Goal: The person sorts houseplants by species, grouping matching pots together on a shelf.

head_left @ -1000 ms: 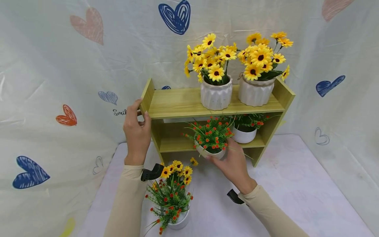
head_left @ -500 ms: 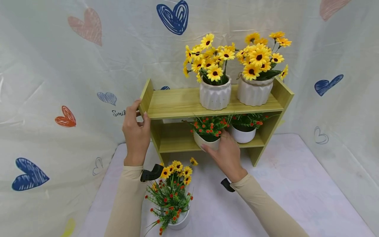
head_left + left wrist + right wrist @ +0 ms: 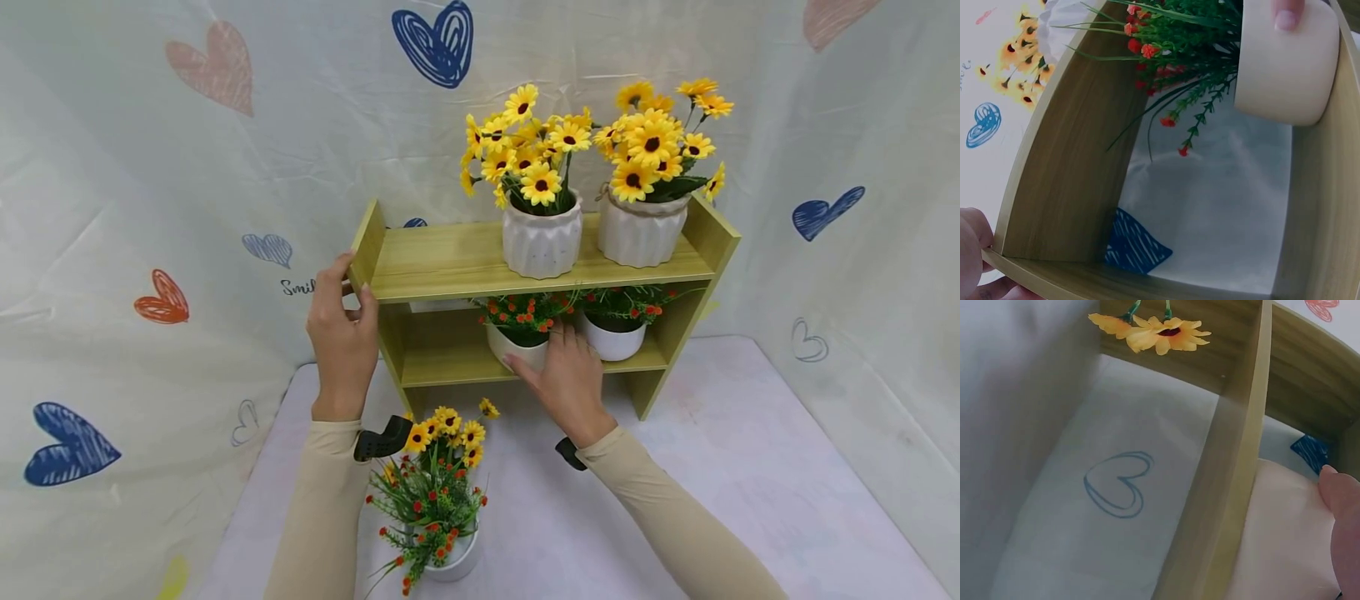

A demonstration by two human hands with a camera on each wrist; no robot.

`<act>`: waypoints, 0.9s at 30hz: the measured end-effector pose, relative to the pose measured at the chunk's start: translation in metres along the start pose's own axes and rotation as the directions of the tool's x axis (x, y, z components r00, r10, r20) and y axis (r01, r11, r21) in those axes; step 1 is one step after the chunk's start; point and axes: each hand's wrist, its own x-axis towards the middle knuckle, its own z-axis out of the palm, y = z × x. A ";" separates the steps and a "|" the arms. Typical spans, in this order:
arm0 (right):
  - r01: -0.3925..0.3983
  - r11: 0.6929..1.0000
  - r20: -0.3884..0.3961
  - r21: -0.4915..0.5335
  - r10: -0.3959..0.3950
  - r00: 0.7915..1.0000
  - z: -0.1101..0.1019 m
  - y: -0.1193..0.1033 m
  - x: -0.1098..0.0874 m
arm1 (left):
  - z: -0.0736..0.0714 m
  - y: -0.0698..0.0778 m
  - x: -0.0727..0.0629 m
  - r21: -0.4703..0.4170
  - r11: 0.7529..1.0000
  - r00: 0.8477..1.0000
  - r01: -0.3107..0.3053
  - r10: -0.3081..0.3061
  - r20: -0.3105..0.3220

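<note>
My left hand (image 3: 343, 342) grips the upper left end of a two-tier wooden shelf (image 3: 442, 258), its fingers round the side panel. My right hand (image 3: 572, 379) holds a white flowerpot (image 3: 517, 348) of green leaves and small orange-red flowers inside the lower tier. In the right wrist view the thumb (image 3: 1344, 512) lies on the pot's outer wall. Left of a similar white pot (image 3: 613, 340), the held pot stands upright, at or very close to the lower board. The left wrist view shows its foliage (image 3: 1191, 56) spreading under the top board.
Two ribbed white pots (image 3: 542, 242) (image 3: 643, 233) of yellow daisy-like flowers stand on the top tier. On the table (image 3: 720, 500), in front of the shelf, are yellow flowers (image 3: 446, 429) and a white pot (image 3: 453, 562) with red-flowered greenery. A heart-printed sheet (image 3: 112, 208) hangs behind.
My right hand has carried the red-flowered pot back and slightly left, from in front of the shelf into the lower tier, and the pot is now more upright. The left hand has kept its grip.
</note>
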 end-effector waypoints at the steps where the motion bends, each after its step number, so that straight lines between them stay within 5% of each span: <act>1: -0.003 1.000 0.001 0.001 0.003 1.000 0.001 0.000 0.000 | 0.000 0.000 0.000 0.001 1.000 1.000 0.001 -0.001 0.000; 10: -0.049 0.989 -0.012 0.143 0.051 0.999 0.009 0.009 -0.021 | 0.003 -0.004 -0.004 -0.013 1.000 1.000 0.020 -0.020 -0.005; 19: 0.124 0.955 -0.192 0.270 -0.073 0.979 0.010 0.015 -0.093 | 0.004 -0.001 -0.004 -0.018 1.000 1.000 -0.002 0.002 0.005; 21: 0.153 0.932 -0.144 0.328 -0.110 0.983 0.015 0.013 -0.112 | 0.003 -0.002 -0.003 -0.009 1.000 1.000 -0.016 0.016 0.001; 24: 0.108 0.893 0.047 0.438 -0.142 0.989 0.023 0.005 -0.140 | 0.003 -0.003 -0.001 -0.002 1.000 1.000 -0.028 0.028 -0.005; 27: -0.003 0.863 0.291 0.505 -0.166 0.942 0.032 -0.002 -0.164 | 0.003 -0.005 0.000 -0.007 1.000 1.000 -0.028 0.028 -0.005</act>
